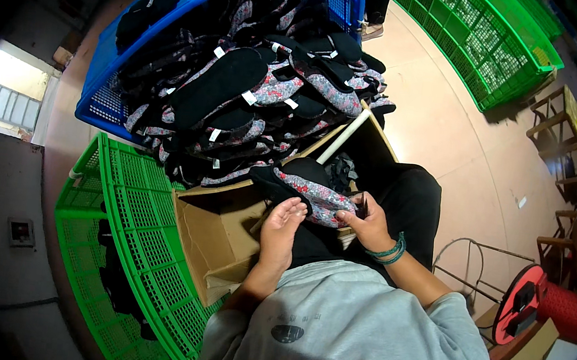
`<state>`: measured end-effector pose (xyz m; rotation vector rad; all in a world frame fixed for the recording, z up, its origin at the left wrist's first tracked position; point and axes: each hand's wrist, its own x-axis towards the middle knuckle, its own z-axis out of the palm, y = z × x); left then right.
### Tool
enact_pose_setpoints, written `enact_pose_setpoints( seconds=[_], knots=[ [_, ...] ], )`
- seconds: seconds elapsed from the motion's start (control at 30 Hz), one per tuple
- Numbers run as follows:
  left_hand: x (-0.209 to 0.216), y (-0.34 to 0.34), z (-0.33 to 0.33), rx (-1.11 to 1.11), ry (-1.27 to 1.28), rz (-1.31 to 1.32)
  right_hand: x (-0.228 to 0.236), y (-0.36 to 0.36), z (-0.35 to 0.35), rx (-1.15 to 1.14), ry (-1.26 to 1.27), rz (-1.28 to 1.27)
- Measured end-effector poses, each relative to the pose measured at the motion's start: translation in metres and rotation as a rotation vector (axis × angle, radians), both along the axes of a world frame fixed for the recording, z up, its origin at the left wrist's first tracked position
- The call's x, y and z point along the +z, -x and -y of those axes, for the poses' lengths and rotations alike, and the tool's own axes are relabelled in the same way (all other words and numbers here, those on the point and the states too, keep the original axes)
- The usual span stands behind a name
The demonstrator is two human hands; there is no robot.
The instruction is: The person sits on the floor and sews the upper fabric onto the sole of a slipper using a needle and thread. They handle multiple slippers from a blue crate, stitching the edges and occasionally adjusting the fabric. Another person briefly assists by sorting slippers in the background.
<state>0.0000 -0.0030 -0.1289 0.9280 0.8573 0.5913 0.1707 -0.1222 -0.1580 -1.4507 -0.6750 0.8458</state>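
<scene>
A grey-and-red floral slipper (316,198) with a black lining and black sole parts lies across my lap, between my two hands. My right hand (370,225), with a dark green band at its wrist, pinches the slipper's near right end between thumb and fingers. On the other side, my left hand (282,230) has its fingers stretched out and together, its fingertips beside the slipper's black edge; whether they touch it I cannot tell. Just beyond the slipper, a pale rod (344,137) slants up beside a wooden-edged box holding dark scraps (340,172).
Ahead, a large pile of similar slippers (221,88) fills and spills from a blue crate (105,83). A cardboard box (209,231) and a green crate (147,256) stand at my left. At right are another green crate (487,60), wooden stools (559,117) and a red spool-like stand (522,303).
</scene>
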Motion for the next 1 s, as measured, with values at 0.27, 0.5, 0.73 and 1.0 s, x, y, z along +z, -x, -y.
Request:
enact_pose_setpoints(
  seconds=[0.27, 0.5, 0.73, 1.0],
  knots=[
    [-0.007, -0.004, -0.003, -0.113, -0.055, -0.077, -0.001, 0.02, 0.008, -0.031, -0.018, -0.126],
    [0.044, 0.011, -0.021, -0.332, -0.845, -0.725, -0.002, 0.021, 0.01, 0.04, -0.011, 0.203],
    [0.068, -0.021, -0.031, -0.414, -1.293, -0.371, 0.0, 0.025, 0.007, -0.005, -0.096, 0.338],
    [0.056, -0.031, -0.031, -0.616, -1.211, -0.375, -0.004, 0.026, 0.011, 0.01, -0.046, 0.26]
  ],
)
